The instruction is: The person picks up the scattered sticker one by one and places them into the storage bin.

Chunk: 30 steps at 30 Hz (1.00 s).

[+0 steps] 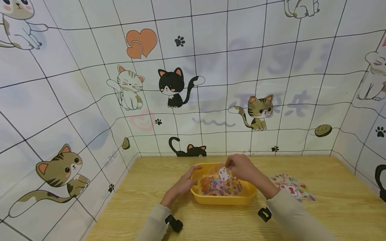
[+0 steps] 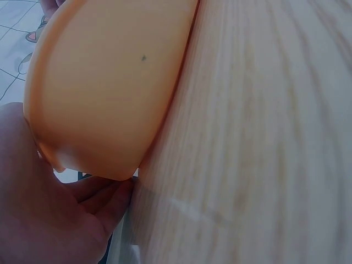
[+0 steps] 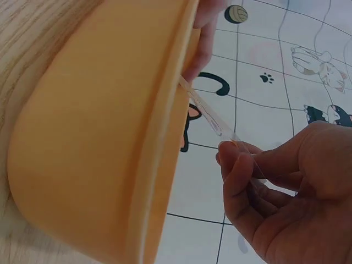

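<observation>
A yellow plastic basin [image 1: 223,200] sits on the table with several colourful clear sticker sheets [image 1: 211,187] inside. My left hand [image 1: 184,182] grips its left side, thumb at the rim; in the left wrist view the fingers [image 2: 110,201] curl around the basin's outer wall [image 2: 104,93]. Above the basin's right part, my right hand [image 1: 241,166] pinches the edge of a clear sticker sheet [image 1: 223,174] with a white cartoon figure. Seen edge-on in the right wrist view, that sheet [image 3: 206,113] slants from the rim up to the thumb and fingertips of the right hand [image 3: 275,192].
Right of the basin, more sticker sheets [image 1: 292,187] lie flat on the wooden table [image 1: 331,201]. A cat-printed cloth wall [image 1: 211,83] stands behind the table and on both sides. Black wrist cameras [image 1: 174,223] sit at both sleeves.
</observation>
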Available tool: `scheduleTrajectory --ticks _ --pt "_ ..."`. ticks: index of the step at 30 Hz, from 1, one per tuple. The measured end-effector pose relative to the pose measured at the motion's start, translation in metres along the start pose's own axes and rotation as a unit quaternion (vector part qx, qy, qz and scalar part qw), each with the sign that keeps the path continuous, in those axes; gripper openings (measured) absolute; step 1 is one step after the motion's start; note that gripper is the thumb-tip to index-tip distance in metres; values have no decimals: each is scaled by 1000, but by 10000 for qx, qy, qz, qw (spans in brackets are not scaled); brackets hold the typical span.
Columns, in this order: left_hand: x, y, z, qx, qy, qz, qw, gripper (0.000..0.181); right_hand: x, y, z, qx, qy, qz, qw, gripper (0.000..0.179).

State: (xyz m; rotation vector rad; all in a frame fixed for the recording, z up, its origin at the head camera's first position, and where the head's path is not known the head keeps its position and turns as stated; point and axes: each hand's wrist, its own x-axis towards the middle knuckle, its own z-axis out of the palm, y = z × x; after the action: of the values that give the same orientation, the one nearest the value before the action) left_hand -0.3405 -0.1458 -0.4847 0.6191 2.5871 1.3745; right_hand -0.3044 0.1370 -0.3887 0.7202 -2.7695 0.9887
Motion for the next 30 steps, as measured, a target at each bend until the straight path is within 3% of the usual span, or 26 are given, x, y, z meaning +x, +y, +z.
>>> scheduleTrajectory --ticks 7,15,25,30 --pt "0 2 0 -51 -13 11 10000 66 3 0 6 -456 -110 -129 9988 20" --pt "0 0 -1 -65 -5 13 10000 65 5 -2 3 -566 -695 232 9957 23" --pt "-1 1 -1 -142 6 -63 9999 64 7 7 5 -660 -991 746 9901 22" --pt "-1 0 -1 -132 -7 -33 9999 64 10 11 8 -883 -1165 984 9844 45"
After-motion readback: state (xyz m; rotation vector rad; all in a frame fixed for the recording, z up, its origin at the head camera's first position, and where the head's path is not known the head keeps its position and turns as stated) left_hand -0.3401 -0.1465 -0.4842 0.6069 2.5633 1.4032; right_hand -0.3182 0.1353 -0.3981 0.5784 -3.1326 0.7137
